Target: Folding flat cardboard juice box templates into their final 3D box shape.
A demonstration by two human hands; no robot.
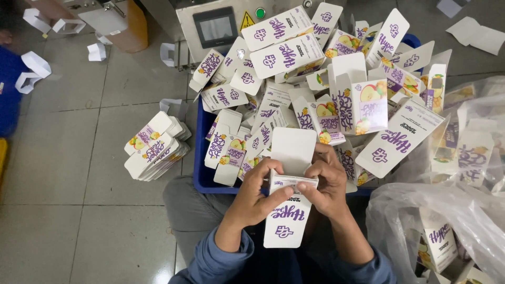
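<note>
I hold a white carton with purple print [286, 218] upright over my lap, its top flap [292, 150] standing open and pointing away from me. My left hand [258, 197] grips the carton's left side, thumb across the front. My right hand [326, 184] grips the right side, fingers curled over the open top edge and pressing a small side flap inward. Just beyond my hands a blue bin [202, 173] is heaped with several folded cartons of the same kind [294, 79], white with purple and fruit pictures.
A stack of flat cartons [155, 147] lies on the tiled floor to the left of the bin. A clear plastic bag [447, 221] with more cartons sits at my right. A grey machine with a small screen [215, 26] stands behind the bin. Paper scraps [31, 68] lie at the far left.
</note>
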